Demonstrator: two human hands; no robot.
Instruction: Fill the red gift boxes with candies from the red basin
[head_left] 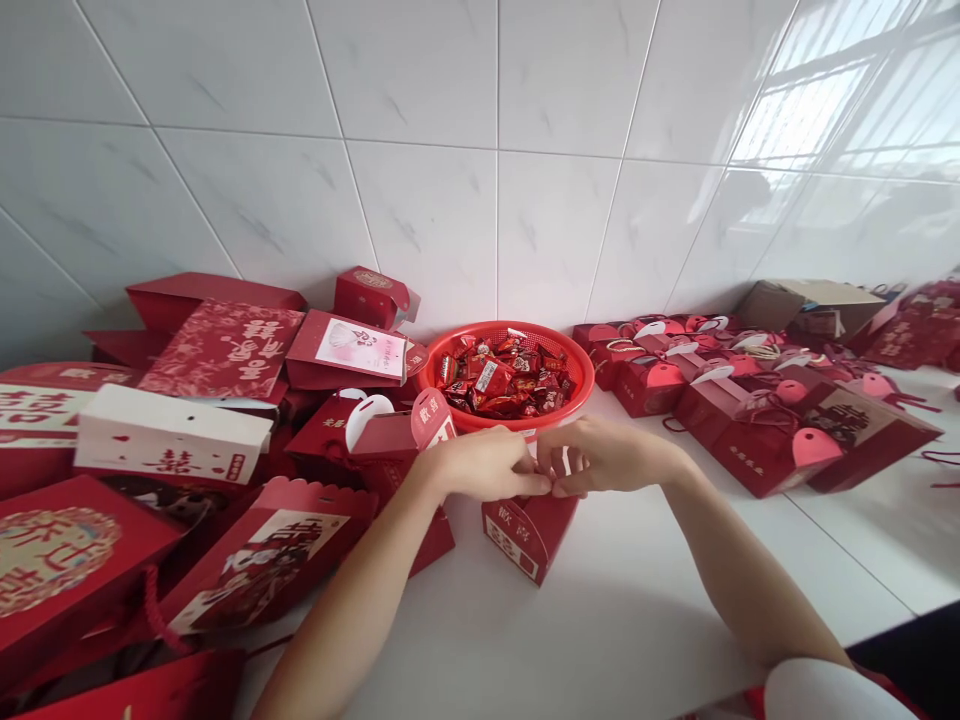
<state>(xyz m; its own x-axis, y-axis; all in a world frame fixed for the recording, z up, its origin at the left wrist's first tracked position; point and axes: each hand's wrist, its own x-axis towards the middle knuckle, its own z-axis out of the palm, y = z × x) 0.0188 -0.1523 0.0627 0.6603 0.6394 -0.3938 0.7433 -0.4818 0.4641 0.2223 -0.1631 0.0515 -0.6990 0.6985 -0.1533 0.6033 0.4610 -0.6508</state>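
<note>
A small red gift box point(523, 535) with pale lettering stands on the white table, just in front of a red plastic basket point(583, 385) of wrapped candies point(499, 378). My left hand point(484, 463) reaches the top of this box from the left, its fingers pinched at the upper flaps. From the right, my right hand point(592, 455) meets it there, thumb and fingers bent together over the same flaps. The fingertips of both hands nearly touch, and they cover most of the box top.
Many red boxes point(225, 350) are heaped at the left, with a white box point(172, 435) among them. Rows of closed red boxes point(735, 415) stand at the right. A tiled wall point(420, 200) rises behind the table point(600, 620). An open brown carton point(810, 300) sits at the back right.
</note>
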